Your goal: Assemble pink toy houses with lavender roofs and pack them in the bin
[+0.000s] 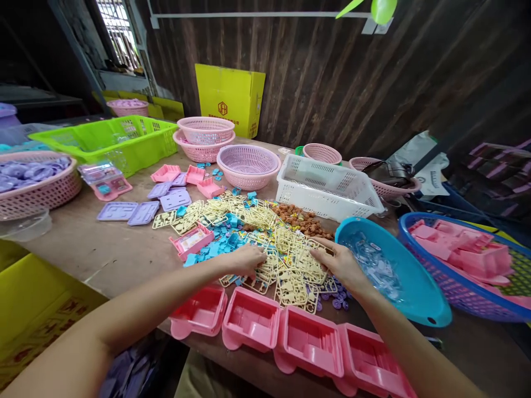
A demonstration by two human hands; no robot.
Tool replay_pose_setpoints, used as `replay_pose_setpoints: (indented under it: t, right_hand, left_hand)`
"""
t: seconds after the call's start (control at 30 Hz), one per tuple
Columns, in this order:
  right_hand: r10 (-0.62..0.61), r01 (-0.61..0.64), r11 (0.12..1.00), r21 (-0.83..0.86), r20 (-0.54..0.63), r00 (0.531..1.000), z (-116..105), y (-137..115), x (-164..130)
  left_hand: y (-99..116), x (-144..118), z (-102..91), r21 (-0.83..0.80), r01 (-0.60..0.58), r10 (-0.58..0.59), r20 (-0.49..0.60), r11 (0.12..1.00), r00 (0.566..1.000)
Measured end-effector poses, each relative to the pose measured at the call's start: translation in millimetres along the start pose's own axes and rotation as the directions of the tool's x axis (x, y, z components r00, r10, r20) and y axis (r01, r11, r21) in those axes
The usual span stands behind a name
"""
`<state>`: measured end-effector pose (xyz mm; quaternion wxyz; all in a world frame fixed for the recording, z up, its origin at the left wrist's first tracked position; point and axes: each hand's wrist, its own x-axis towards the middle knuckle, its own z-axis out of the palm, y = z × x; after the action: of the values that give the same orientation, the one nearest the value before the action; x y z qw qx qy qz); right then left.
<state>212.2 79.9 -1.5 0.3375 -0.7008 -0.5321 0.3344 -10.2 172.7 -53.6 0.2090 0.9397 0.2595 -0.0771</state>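
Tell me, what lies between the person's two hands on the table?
In the head view, a heap of cream plastic part frames fills the stretch between the left hand and the right hand; both hands rest on it.

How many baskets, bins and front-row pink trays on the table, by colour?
Pink round baskets: 7
Green crate: 1
White crate: 1
Blue basin: 1
Blue-rimmed basket: 1
Pink trays, front row: 4
Total: 15
Both hands, left and right, rest on the cream part frames.

Green crate (103, 141), white basket (327, 188), yellow box (230, 97)
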Motion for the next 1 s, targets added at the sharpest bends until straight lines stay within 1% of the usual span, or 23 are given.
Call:
replay_pose_setpoints:
  t: [0.13, 0.27, 0.37, 0.43, 0.5, 0.6, 0.67, 0.73, 0.77, 0.8, 0.83, 0.87, 0.93, 1.0]
  right_hand:
    - [0.052, -0.054, 0.997, 0.057, 0.035, 0.998, 4.8, -3.1, -8.3]
    - [-0.012, 0.002, 0.993, 0.114, 0.085, 0.996, 4.6, -10.3, -18.2]
    - [-0.031, 0.010, 0.993, 0.117, 0.177, 0.984, 6.9, -19.0, -23.4]
    - [-0.050, 0.023, 0.994, 0.107, 0.249, 0.967, 11.6, -24.7, -24.8]
    - [-0.104, 0.085, 0.994, 0.075, 0.303, 0.947, 18.6, -29.8, -24.4]
    - [-0.210, 0.236, 0.971, -0.036, 0.340, 0.917, 31.4, -36.3, -21.5]
    - [-0.282, 0.333, 0.933, -0.133, 0.302, 0.911, 40.4, -39.9, -19.1]
    - [-0.362, 0.405, 0.885, -0.229, 0.209, 0.908, 48.7, -42.4, -17.3]
    - [-0.402, 0.436, 0.862, -0.260, 0.174, 0.899, 52.2, -43.3, -16.7]
    - [-0.432, 0.462, 0.843, -0.276, 0.165, 0.887, 55.2, -43.8, -16.3]
    - [-0.441, 0.476, 0.833, -0.281, 0.181, 0.879, 57.6, -43.9, -16.2]
    - [-0.428, 0.473, 0.834, -0.284, 0.207, 0.880, 59.5, -43.7, -16.2]
    - [-0.360, 0.424, 0.851, -0.309, 0.242, 0.901, 62.3, -42.3, -16.3]
    - [-0.302, 0.364, 0.867, -0.340, 0.221, 0.927, 64.5, -40.0, -16.2]
  left_hand:
    - [-3.9, -2.8, -7.0, -0.147, -0.005, 0.004, -0.006, 0.989, 1.000]
    - [-5.4, -10.9, -19.1, -0.356, -0.041, 0.026, -0.047, 0.934, 0.999]
    - [-3.8, -16.7, -28.0, -0.498, -0.073, 0.030, -0.094, 0.864, 0.995]
    - [-0.2, -19.6, -31.5, -0.561, -0.086, 0.025, -0.116, 0.823, 0.993]
    - [5.4, -21.9, -32.8, -0.623, -0.101, 0.023, -0.131, 0.775, 0.991]
    - [16.5, -24.4, -32.6, -0.740, -0.142, 0.018, -0.173, 0.657, 0.985]
    - [24.6, -25.9, -33.1, -0.782, -0.176, -0.016, -0.231, 0.598, 0.973]
    - [32.4, -27.3, -34.3, -0.793, -0.202, -0.081, -0.301, 0.574, 0.950]
    - [35.9, -28.1, -34.9, -0.801, -0.214, -0.119, -0.333, 0.560, 0.935]
    - [39.1, -29.0, -35.0, -0.812, -0.222, -0.161, -0.359, 0.540, 0.919]
    - [42.0, -30.0, -34.6, -0.826, -0.225, -0.204, -0.374, 0.516, 0.905]
    - [44.5, -31.0, -33.5, -0.844, -0.221, -0.246, -0.377, 0.489, 0.893]
    - [48.1, -32.6, -29.4, -0.885, -0.216, -0.319, -0.362, 0.413, 0.876]
    - [50.2, -32.8, -23.7, -0.913, -0.243, -0.342, -0.354, 0.327, 0.870]
